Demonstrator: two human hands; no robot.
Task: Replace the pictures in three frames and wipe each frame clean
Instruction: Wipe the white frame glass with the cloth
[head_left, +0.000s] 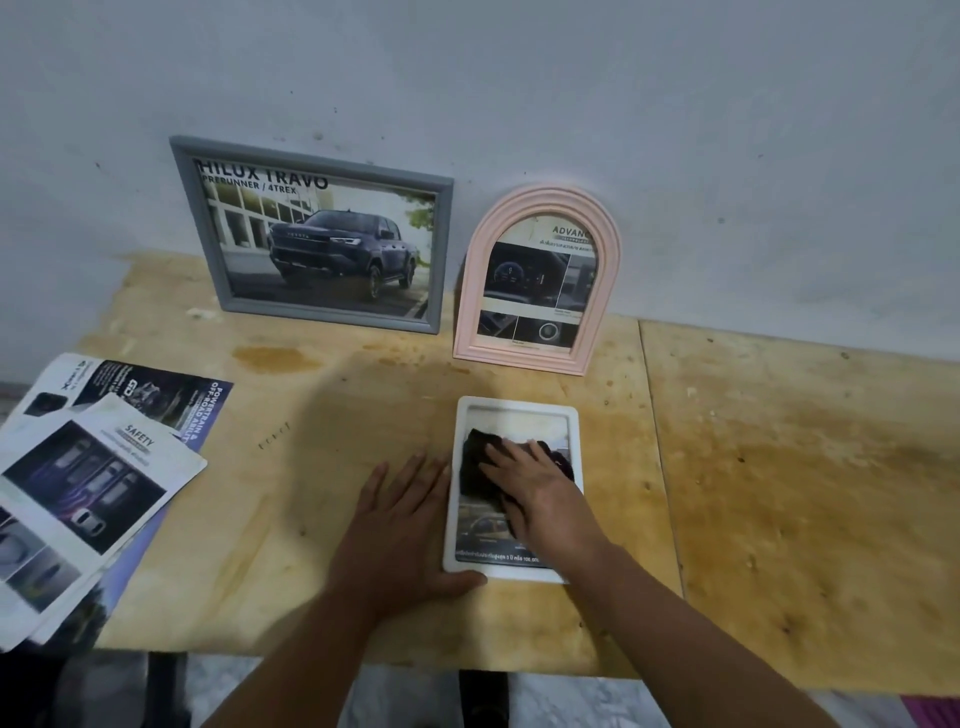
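White plastic forms the small rectangular frame (511, 488) lying flat on the plywood worktop (779, 467), just below the middle of the view. A printed picture shows under its front, with a line of text along the lower edge. The right hand (540, 493) lies on top of it with fingers stretched out flat, pressing a dark cloth (480, 467) against the front of the frame; the cloth bunches out past the fingertips toward the upper left of the frame. The left hand (405, 530) rests palm-down on the worktop just left of the white frame, fingers straight and spread, its thumb lying along the frame's lower left corner.

Against the grey wall (571, 104) in the upper half stand two more frames. Left of centre a grey rectangular frame (317, 234) leans back, showing a dark pickup truck under the words "HILUX TRAVO". Just right of it, apart by a narrow gap, a pink arched frame (540, 280) holds a brochure page with dashboard photos.

At the left edge, a loose pile of brochure pages (93, 483) overhangs the worktop, the top sheet headed "SAFETY".
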